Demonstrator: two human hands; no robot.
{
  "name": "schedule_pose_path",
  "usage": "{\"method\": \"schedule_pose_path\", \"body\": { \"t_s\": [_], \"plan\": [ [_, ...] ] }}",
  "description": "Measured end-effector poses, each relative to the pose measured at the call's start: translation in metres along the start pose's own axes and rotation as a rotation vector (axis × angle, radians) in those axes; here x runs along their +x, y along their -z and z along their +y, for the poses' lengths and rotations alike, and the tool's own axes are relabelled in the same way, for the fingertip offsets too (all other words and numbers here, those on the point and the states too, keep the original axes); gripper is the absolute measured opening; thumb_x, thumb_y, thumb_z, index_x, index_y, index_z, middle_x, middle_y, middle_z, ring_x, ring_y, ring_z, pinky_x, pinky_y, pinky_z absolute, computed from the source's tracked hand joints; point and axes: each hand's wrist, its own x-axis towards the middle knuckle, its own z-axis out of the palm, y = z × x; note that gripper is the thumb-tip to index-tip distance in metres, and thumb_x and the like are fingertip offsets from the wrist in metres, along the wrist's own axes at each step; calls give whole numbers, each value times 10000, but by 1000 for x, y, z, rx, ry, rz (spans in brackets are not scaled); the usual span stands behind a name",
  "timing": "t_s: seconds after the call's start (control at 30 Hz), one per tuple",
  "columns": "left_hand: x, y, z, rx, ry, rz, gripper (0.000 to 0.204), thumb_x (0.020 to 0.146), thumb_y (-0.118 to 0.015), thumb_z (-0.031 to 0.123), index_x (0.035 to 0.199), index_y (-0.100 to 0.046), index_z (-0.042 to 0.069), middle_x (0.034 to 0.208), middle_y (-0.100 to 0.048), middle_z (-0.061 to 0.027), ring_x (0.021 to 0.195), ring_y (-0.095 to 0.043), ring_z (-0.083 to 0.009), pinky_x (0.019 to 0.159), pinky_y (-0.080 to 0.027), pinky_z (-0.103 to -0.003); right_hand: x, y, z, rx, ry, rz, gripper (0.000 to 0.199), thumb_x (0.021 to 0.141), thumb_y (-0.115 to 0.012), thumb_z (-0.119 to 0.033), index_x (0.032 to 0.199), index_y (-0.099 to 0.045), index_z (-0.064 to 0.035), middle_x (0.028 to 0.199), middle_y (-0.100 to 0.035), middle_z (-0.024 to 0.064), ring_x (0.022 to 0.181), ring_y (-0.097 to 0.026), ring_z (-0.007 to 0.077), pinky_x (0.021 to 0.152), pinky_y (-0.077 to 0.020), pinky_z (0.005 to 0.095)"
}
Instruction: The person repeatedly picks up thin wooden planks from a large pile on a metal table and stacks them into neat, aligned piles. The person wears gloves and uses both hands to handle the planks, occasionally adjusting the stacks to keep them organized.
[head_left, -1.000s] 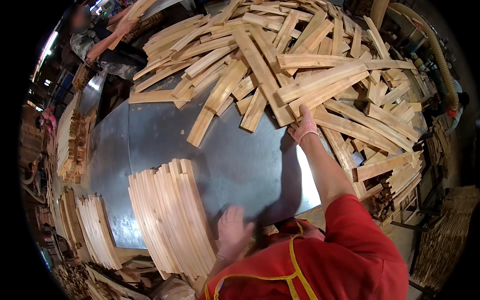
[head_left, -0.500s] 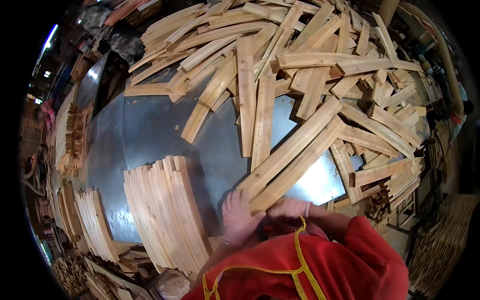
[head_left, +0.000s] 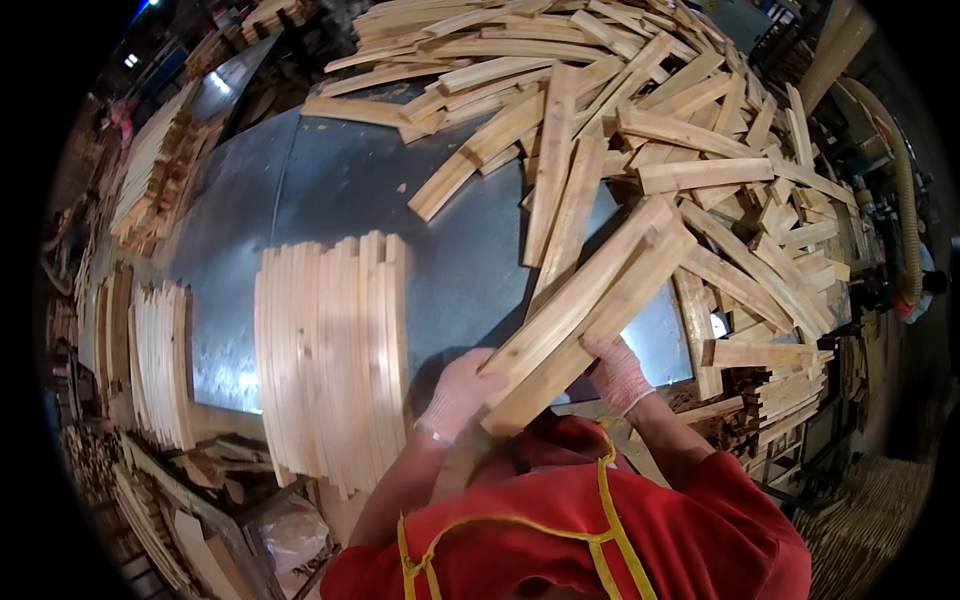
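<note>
both hands grip the near end of two wood slats (head_left: 590,310) — l hand (head_left: 458,392) + r hand (head_left: 617,370) clenched on them, long axis running up-right, neat stack (head_left: 335,350) just left.

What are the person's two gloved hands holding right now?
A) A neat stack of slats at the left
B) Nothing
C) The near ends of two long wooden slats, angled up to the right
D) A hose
C: the left hand and right hand grip the near ends of two long slats lying diagonally over the metal table.
</note>
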Motion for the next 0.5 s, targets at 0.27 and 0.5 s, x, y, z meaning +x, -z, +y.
{"method": "schedule_pose_path", "body": {
  "t_s": [0.27, 0.5],
  "plan": [
    [-191, -9, -75, 140, 112, 428, 461, 917, -749, 188, 1336, -625, 41, 1080, -730, -135, 955, -723, -280, 812, -583, -420, -16, -93, 102, -683, -235, -148, 422, 901, -756, -233, 1215, -643, 25, 1020, -737, 133, 858, -725, 236, 727, -589, 364],
    [-190, -23, -89, 991, 1, 612, 722, 753, -831, 447, 1327, -568, 98, 1220, -631, -98, 1194, -602, -335, 980, -487, -514, 17, -165, 158, -1194, 65, -536, 704, 890, -691, -403, 1413, -538, 43, 1339, -657, 294, 1258, -635, 408, 1056, -496, 439]
  ]
}}
